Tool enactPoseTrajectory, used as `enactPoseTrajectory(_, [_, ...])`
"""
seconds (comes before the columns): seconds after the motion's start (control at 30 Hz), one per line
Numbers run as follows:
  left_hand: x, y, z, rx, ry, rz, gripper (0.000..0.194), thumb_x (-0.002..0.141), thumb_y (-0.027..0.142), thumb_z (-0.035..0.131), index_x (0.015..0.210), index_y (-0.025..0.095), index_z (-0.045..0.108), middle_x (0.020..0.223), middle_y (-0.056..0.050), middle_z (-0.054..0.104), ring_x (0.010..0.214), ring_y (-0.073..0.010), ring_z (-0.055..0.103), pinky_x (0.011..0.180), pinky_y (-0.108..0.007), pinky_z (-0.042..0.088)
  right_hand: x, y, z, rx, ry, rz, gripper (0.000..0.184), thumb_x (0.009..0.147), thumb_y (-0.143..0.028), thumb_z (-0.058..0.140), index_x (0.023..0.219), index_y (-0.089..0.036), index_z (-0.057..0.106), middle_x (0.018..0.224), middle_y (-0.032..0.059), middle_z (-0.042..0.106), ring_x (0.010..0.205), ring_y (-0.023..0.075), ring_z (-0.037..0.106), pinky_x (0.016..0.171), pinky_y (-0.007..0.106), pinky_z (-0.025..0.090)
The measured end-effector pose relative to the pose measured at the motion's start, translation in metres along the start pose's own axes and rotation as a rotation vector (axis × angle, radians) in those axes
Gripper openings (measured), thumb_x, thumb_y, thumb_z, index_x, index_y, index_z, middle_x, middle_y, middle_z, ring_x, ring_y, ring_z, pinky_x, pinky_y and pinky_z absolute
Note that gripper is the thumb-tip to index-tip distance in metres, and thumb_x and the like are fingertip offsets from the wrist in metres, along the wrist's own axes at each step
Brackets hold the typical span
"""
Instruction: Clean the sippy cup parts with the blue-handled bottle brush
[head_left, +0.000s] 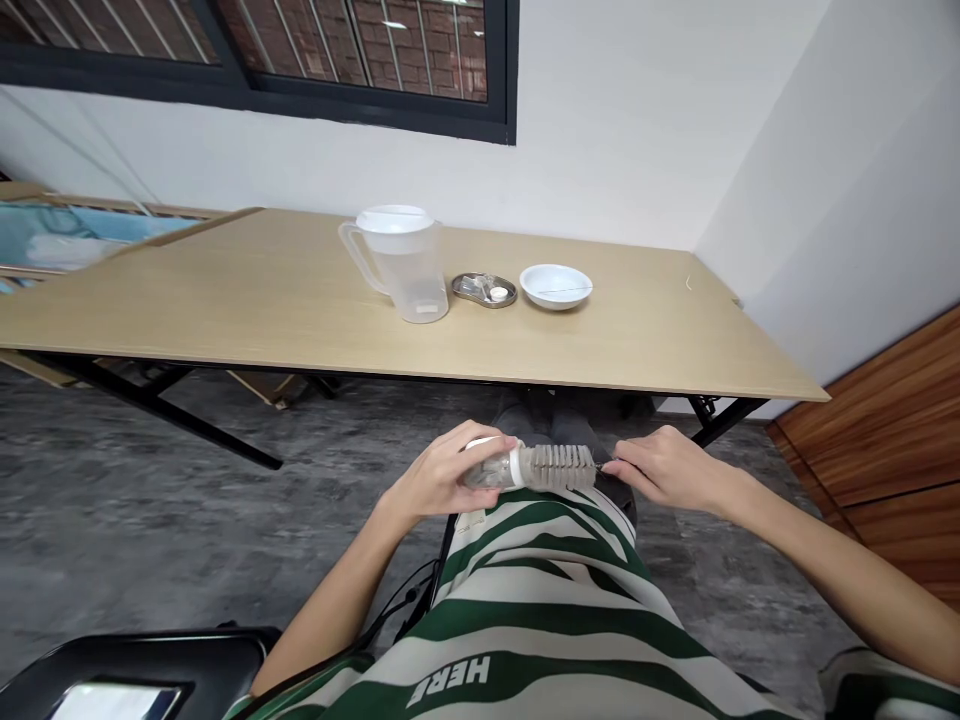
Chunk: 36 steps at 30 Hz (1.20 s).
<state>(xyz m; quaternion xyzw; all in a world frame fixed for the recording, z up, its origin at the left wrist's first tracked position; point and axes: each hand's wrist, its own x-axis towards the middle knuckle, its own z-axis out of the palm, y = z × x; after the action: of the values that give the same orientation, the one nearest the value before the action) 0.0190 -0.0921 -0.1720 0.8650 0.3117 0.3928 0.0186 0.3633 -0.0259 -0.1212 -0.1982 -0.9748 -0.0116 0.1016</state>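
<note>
Left hand (448,474) grip wrapped round clear bottle (491,471), right hand (670,467) grip pinching bottle brush (559,466) at its mouth; pitcher (409,272), kidney tray (487,303), white bowl (556,299) on far bench (637,345).

This looks like a childcare or nursing practice room, though its exact kind is uncertain. A plain folding table (225,290) with black metal legs stands along the far white wall (622,130), bearing a lidded plastic pitcher (409,275), a metal kidney dish (484,303) and a white bowl (555,303). At far left sits a blue-lined, crib-like wooden frame (206,231). Grey wood-look flooring (135,500) and a dark-framed window (360,50) suggest an institutional interior.
</note>
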Motion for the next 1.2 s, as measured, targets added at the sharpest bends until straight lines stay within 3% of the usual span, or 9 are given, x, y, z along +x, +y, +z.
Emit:
enactPoseTrajectory(0.13, [0.001, 0.009, -0.015, -0.167, -0.089, -0.154, 0.065, 0.075, 0.020, 0.076, 0.137, 0.023, 0.056, 0.114, -0.009, 0.072, 0.097, -0.0225, 0.071, 0.083, -0.031, 0.058, -0.002, -0.004, -0.004, -0.263, 0.174, -0.163, 0.042, 0.108, -0.032, 0.041, 0.069, -0.018, 0.049, 0.057, -0.0026, 0.042, 0.048, 0.0113, 0.025, 0.049, 0.032, 0.014])
enactPoseTrajectory(0.37, [0.008, 0.007, -0.033, -0.590, -0.365, -0.273, 0.067, 0.067, 0.027, 0.081, 0.131, 0.021, 0.062, 0.108, -0.008, 0.075, 0.087, -0.0221, 0.074, 0.079, -0.028, 0.060, 0.000, -0.006, -0.016, -0.412, 0.246, -0.301, 0.043, 0.107, -0.036, 0.041, 0.068, -0.020, 0.047, 0.057, -0.0016, 0.041, 0.049, 0.0125, 0.030, 0.050, 0.031, 0.021])
enactPoseTrajectory(0.47, [0.006, 0.008, -0.029, -0.465, -0.202, -0.234, 0.064, 0.069, 0.026, 0.080, 0.130, 0.019, 0.062, 0.109, -0.009, 0.075, 0.089, -0.0221, 0.074, 0.080, -0.029, 0.060, -0.001, -0.002, -0.011, -0.449, 0.255, -0.266, 0.042, 0.108, -0.035, 0.040, 0.069, -0.019, 0.046, 0.058, -0.0020, 0.041, 0.048, 0.0121, 0.030, 0.050, 0.031, 0.018])
enactPoseTrajectory(0.6, [0.001, 0.011, -0.017, -0.040, 0.099, -0.130, 0.063, 0.076, 0.019, 0.079, 0.136, 0.018, 0.058, 0.117, -0.013, 0.072, 0.097, -0.0220, 0.072, 0.086, -0.031, 0.060, -0.004, 0.000, -0.001, -0.425, 0.211, -0.117, 0.041, 0.109, -0.033, 0.036, 0.072, -0.019, 0.046, 0.057, -0.0026, 0.041, 0.046, 0.0117, 0.028, 0.049, 0.031, 0.012])
enactPoseTrajectory(0.73, [-0.001, 0.001, -0.007, 0.234, 0.160, 0.027, 0.063, 0.083, 0.023, 0.079, 0.140, 0.018, 0.053, 0.115, -0.016, 0.072, 0.100, -0.0258, 0.070, 0.084, -0.037, 0.059, -0.002, -0.006, 0.000, -0.234, -0.006, 0.069, 0.043, 0.111, -0.036, 0.026, 0.076, -0.019, 0.046, 0.057, -0.0028, 0.045, 0.044, 0.0119, 0.028, 0.049, 0.030, 0.014])
enactPoseTrajectory(0.83, [0.001, -0.004, -0.004, 0.294, 0.187, 0.105, 0.062, 0.084, 0.026, 0.079, 0.140, 0.017, 0.053, 0.116, -0.019, 0.071, 0.102, -0.0287, 0.070, 0.081, -0.040, 0.059, 0.001, -0.010, -0.004, -0.105, -0.136, 0.157, 0.046, 0.112, -0.038, 0.022, 0.077, -0.020, 0.045, 0.056, -0.0034, 0.046, 0.044, 0.0118, 0.030, 0.051, 0.030, 0.017])
enactPoseTrajectory(0.97, [-0.001, 0.001, -0.016, 0.126, 0.141, 0.099, 0.067, 0.080, 0.017, 0.080, 0.141, 0.018, 0.052, 0.111, -0.015, 0.073, 0.096, -0.0247, 0.071, 0.079, -0.036, 0.061, -0.008, -0.002, -0.011, -0.183, -0.041, 0.045, 0.046, 0.111, -0.036, 0.024, 0.076, -0.019, 0.047, 0.057, -0.0024, 0.049, 0.044, 0.0122, 0.031, 0.052, 0.032, 0.013])
enactPoseTrajectory(1.07, [-0.013, 0.002, -0.033, 0.055, 0.096, 0.003, 0.066, 0.075, 0.018, 0.081, 0.136, 0.016, 0.056, 0.110, -0.013, 0.074, 0.093, -0.0225, 0.072, 0.079, -0.033, 0.062, -0.023, 0.010, -0.021, -0.251, 0.058, -0.033, 0.042, 0.110, -0.034, 0.031, 0.074, -0.019, 0.047, 0.058, -0.0023, 0.048, 0.045, 0.0118, 0.032, 0.052, 0.032, 0.014])
enactPoseTrajectory(1.2, [-0.028, -0.006, -0.042, 0.146, 0.277, -0.150, 0.068, 0.068, 0.024, 0.087, 0.130, 0.014, 0.062, 0.110, -0.012, 0.074, 0.089, -0.0215, 0.074, 0.078, -0.029, 0.063, -0.035, 0.018, -0.031, -0.304, 0.158, 0.004, 0.040, 0.110, -0.032, 0.035, 0.073, -0.018, 0.047, 0.056, -0.0038, 0.043, 0.045, 0.0111, 0.036, 0.051, 0.030, 0.017])
